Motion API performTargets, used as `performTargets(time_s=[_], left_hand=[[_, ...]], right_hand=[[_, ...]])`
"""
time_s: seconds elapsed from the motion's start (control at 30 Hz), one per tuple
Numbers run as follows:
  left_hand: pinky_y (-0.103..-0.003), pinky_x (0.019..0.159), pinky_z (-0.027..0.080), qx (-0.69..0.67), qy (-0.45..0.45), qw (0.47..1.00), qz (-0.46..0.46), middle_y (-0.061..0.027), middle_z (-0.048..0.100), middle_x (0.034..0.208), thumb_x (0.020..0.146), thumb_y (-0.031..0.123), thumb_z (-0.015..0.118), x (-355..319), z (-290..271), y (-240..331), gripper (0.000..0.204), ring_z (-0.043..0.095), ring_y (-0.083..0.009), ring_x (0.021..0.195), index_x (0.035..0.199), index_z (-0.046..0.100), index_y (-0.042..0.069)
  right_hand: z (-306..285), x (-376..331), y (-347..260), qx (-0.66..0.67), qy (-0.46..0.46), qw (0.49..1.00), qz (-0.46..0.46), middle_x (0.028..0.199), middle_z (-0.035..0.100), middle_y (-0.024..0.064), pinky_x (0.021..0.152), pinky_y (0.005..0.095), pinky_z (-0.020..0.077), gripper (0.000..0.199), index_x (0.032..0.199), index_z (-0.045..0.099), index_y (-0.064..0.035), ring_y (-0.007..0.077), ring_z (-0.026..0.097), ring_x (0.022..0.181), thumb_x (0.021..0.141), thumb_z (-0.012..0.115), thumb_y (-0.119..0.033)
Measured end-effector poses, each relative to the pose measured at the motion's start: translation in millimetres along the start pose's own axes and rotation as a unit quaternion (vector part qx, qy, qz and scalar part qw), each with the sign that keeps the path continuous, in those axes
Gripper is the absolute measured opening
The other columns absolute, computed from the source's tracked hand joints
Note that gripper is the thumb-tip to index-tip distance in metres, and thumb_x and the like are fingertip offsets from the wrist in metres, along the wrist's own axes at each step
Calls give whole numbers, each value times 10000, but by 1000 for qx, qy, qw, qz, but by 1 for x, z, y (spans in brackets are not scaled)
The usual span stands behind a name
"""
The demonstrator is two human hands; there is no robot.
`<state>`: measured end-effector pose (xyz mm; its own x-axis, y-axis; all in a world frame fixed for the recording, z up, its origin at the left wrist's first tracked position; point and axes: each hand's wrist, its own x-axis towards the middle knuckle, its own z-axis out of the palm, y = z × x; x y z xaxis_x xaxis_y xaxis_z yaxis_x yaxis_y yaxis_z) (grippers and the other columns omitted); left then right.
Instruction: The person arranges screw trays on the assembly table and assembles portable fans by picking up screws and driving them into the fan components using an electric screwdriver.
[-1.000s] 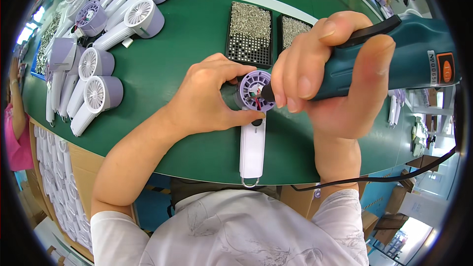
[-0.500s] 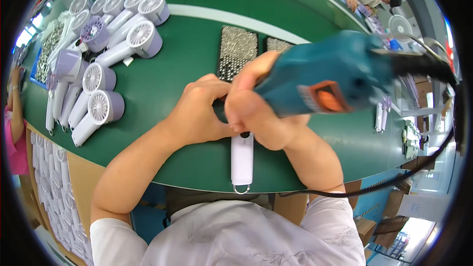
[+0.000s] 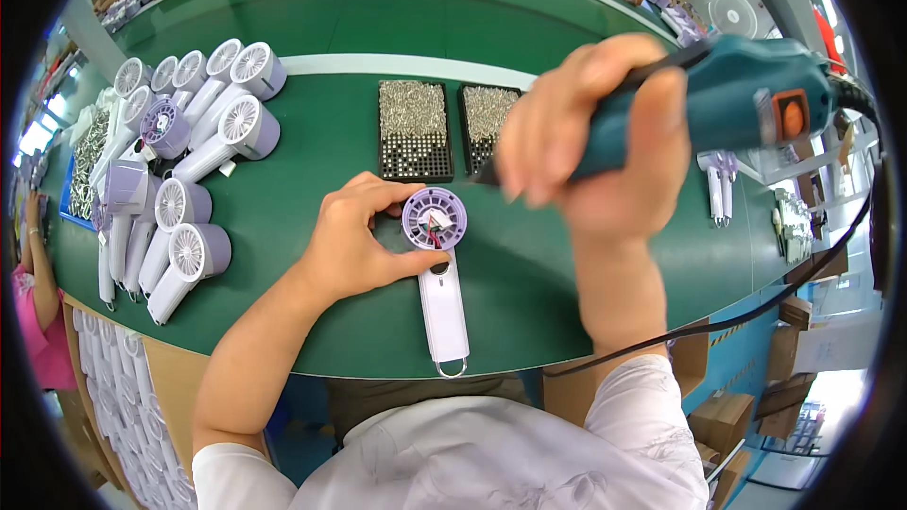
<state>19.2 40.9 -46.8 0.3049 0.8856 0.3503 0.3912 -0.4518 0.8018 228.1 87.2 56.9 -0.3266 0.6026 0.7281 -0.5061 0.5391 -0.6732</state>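
Observation:
A white handheld fan lies on the green table, its purple round head open and showing small wires inside. Around the left side of that head, the thumb and fingers of my left hand grip it. My right hand, blurred by motion, is wrapped around a teal electric screwdriver with a black cord. The tool is raised to the right of the fan, its dark tip pointing left, apart from the fan. Just beyond the fan head stand two black screw trays filled with small metal screws.
Several white and purple fans are grouped at the left, beside a blue bin of metal parts. More fans lie at the right. A black cord crosses the table's right edge. Other people sit across the table and at the far left.
My right hand has lifted the electric screwdriver off the fan and moved it right, uncovering the fan's head. My left hand still holds the fan. The view has shifted somewhat.

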Motion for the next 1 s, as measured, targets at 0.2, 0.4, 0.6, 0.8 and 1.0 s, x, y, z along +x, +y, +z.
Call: performTargets(time_s=[0.2, 0.4, 0.6, 0.8, 1.0], left_hand=[[-323, 757, 567, 5, -14, 1000, 5, -107, 737, 911, 573, 211, 959, 12, 6, -2, 574, 658, -214, 830, 1057, 744, -10], [-282, 610, 461, 17, -9, 1000, 16, -53, 722, 894, 560, 223, 973, 7, 8, -6, 629, 614, -164, 785, 1105, 735, 19], [-265, 603, 415, 25, -8, 999, 37, -36, 725, 945, 546, 201, 966, 9, 13, -9, 681, 531, -141, 730, 1155, 725, 11], [-272, 599, 428, 36, -11, 999, 31, -41, 720, 911, 551, 213, 969, 9, 11, -6, 664, 560, -149, 741, 1138, 729, 15], [-279, 600, 445, 31, -9, 999, 24, -56, 726, 904, 555, 229, 979, 8, 11, -7, 663, 609, -155, 766, 1128, 726, 11]], right_hand=[[-60, -18, 32, -63, 178, 982, 24, 597, 510, 73, 422, 353, 436, 265, 1049, 598, -29, 168, 456, 417, 1069, 425, -229], [-59, -21, 51, -105, 193, 973, 77, 602, 552, 102, 400, 352, 446, 176, 972, 606, 21, 179, 491, 401, 1021, 537, -134], [-59, -22, 53, -69, 199, 974, 80, 565, 602, 68, 407, 289, 456, 190, 838, 643, 31, 132, 548, 412, 952, 697, -111], [-60, -27, 55, -136, 174, 971, 91, 592, 552, 106, 401, 357, 460, 160, 976, 615, 29, 179, 510, 405, 1003, 570, -122], [-55, -25, 56, -78, 209, 970, 94, 552, 597, 63, 406, 281, 445, 203, 802, 640, 10, 130, 550, 412, 947, 704, -116]])
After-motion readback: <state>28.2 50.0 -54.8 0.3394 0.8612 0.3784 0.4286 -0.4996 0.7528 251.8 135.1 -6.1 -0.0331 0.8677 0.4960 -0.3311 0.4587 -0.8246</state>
